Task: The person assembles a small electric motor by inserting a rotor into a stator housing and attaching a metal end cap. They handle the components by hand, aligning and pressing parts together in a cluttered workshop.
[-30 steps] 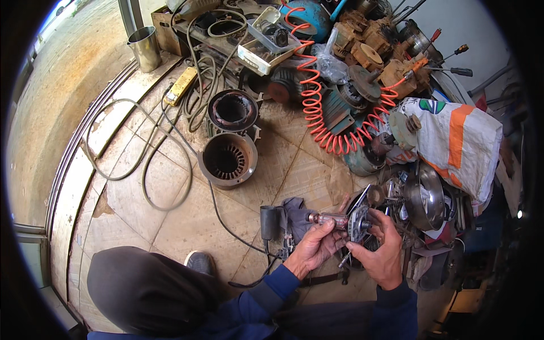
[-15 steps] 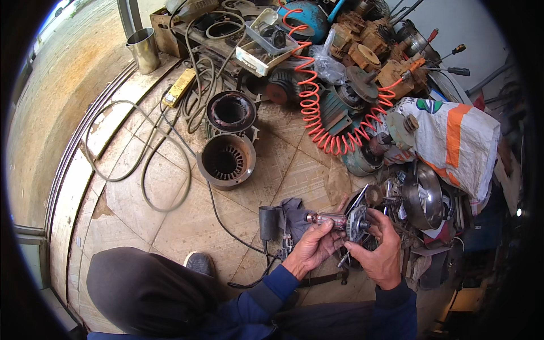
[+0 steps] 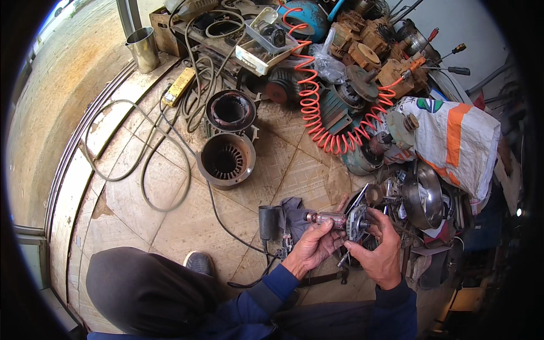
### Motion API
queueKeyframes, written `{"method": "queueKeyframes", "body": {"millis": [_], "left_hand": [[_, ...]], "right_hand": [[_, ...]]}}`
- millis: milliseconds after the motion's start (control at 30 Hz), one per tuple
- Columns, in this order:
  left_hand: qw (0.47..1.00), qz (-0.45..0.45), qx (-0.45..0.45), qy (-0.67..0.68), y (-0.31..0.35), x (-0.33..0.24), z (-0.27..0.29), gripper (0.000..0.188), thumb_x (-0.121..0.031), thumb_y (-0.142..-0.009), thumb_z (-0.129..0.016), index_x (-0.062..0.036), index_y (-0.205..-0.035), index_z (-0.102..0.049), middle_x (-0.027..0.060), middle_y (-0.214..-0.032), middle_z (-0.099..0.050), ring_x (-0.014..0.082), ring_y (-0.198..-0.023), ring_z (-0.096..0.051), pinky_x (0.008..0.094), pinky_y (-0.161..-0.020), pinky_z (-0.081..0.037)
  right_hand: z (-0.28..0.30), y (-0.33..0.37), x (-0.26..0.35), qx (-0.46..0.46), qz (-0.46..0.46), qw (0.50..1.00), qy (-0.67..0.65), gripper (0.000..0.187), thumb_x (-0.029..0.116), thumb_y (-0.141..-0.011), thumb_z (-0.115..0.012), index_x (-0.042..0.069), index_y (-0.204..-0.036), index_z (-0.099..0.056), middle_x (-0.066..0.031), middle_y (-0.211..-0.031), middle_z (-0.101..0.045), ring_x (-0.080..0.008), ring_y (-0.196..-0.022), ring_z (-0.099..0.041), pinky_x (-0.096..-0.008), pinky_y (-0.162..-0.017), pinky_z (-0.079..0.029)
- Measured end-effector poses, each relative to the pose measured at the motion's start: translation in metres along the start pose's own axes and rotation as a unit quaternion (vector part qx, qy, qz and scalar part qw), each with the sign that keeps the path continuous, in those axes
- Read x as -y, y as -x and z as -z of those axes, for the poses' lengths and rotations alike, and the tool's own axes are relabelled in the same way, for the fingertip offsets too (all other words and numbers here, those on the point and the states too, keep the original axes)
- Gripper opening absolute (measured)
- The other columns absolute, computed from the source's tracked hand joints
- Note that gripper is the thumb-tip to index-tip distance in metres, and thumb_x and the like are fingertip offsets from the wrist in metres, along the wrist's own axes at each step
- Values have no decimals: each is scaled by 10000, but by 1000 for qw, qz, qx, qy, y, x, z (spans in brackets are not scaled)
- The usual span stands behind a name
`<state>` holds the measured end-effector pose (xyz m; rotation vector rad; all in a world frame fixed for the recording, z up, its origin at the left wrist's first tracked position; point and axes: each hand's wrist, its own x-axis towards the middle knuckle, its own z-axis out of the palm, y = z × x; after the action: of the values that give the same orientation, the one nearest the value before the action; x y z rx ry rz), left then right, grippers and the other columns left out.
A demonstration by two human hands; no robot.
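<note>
In front of me my left hand is closed round a small motor armature with copper windings, its commutator end pointing left. A grey metal end housing sits on the armature's right end. My right hand grips that housing from the right, thumb low and fingers curled over its far side. Part of the shaft is hidden by my fingers. To the left of my hands a dark cylindrical tool body stands on the floor beside a grey rag.
Two open motor stators stand ahead on the tiles. A hose loops at left near a yellow power strip. An orange coiled air hose crosses motor parts. At right are a metal bowl and a white sack. A hammer lies near my wrists.
</note>
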<state>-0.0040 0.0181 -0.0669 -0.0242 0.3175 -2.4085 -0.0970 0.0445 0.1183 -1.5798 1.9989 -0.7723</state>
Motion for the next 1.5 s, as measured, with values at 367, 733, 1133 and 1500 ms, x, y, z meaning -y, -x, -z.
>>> {"method": "queueKeyframes", "body": {"millis": [367,733,1133,1500], "left_hand": [[1000,-8,12,-8,-1,-1,2,424,-288,-944,-727,-56,-1274,-598,81,-1271,-655,257,-1176,-616,452,-1012,-505],[1000,-12,20,3,2,-5,-16,400,-238,-958,-713,-72,-1304,-600,35,-1175,-703,177,-1018,-679,378,-956,-556],[1000,-15,12,2,2,-5,-8,341,-252,-944,-728,-69,-1218,-639,76,-1207,-683,244,-1098,-645,426,-926,-545],[1000,-16,17,2,2,-5,-9,327,-247,-948,-722,-64,-1209,-645,77,-1211,-684,243,-1102,-647,425,-941,-539]], "right_hand": [[-1,-1,-2,-2,1,1000,-14,727,94,-703,-879,-82,-1314,-527,-195,-1211,-656,-263,-1105,-674,-367,-963,-535],[-1,-1,3,3,-7,1000,5,731,90,-709,-874,-80,-1324,-519,-191,-1208,-655,-258,-1100,-672,-361,-957,-534],[-1,-1,2,4,4,1000,4,729,93,-707,-879,-75,-1319,-521,-191,-1203,-658,-258,-1091,-677,-363,-948,-539],[-2,-1,1,4,3,1000,4,736,106,-707,-882,-78,-1322,-520,-196,-1208,-655,-261,-1088,-679,-363,-940,-543]]}}
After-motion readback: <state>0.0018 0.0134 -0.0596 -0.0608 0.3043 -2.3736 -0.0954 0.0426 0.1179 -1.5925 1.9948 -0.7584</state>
